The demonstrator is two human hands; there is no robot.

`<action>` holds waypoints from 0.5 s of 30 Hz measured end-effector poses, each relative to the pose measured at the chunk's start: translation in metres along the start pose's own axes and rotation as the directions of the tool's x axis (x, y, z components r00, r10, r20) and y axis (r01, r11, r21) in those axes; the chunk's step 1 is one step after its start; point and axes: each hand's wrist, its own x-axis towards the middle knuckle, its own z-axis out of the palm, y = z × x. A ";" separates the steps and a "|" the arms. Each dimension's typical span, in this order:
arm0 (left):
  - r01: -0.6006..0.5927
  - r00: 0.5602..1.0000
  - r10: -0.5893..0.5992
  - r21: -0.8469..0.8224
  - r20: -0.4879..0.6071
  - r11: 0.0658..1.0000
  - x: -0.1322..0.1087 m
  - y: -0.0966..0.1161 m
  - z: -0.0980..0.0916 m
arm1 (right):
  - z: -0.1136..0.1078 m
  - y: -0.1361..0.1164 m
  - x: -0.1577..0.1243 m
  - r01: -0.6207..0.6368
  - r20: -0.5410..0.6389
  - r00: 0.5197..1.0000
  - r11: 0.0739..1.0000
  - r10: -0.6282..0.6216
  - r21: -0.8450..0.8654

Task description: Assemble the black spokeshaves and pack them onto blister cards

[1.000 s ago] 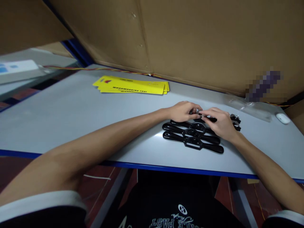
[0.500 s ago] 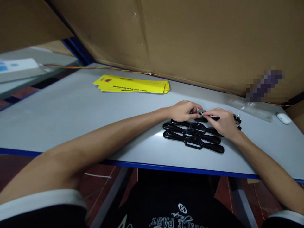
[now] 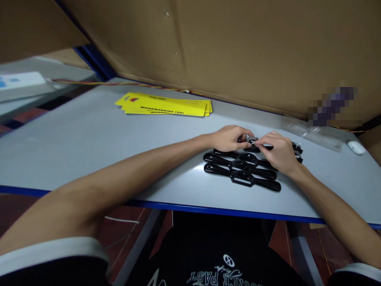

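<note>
Several black spokeshaves lie in a row on the table, the nearest spokeshave (image 3: 242,177) with an open slot in its middle. Closed around the left part of the farthest spokeshave (image 3: 253,147) is my left hand (image 3: 228,138), which hides its handle. My right hand (image 3: 278,153) pinches a small shiny metal piece, perhaps a screw (image 3: 253,142), at that spokeshave's middle. Its fingertips almost touch my left fingers. Small black parts with metal bits (image 3: 297,150) show beyond my right wrist, partly hidden.
A stack of yellow cards (image 3: 166,106) printed "WOODWORKING TOOL" lies at the back left. Clear plastic bags (image 3: 315,135) and a white earbud-case-like object (image 3: 356,147) sit at the right. A cardboard wall (image 3: 238,51) rises behind the grey table (image 3: 74,147).
The fingertips of my right hand have shifted very slightly at the metal piece. Both hands otherwise stay in place; the view has moved a little.
</note>
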 end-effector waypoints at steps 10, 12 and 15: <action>0.006 1.000 -0.006 -0.001 0.001 1.000 0.000 0.000 -0.001 | 0.002 0.001 0.001 0.083 0.049 0.996 0.995 -0.080 -0.062; 0.011 1.000 -0.011 0.002 0.003 1.000 0.000 0.001 -0.001 | 0.001 -0.001 0.001 0.073 0.070 0.995 0.996 -0.070 -0.047; 0.012 1.000 -0.012 0.003 0.009 1.000 0.000 0.001 -0.001 | -0.001 -0.004 0.002 0.043 0.100 0.994 0.999 -0.041 -0.022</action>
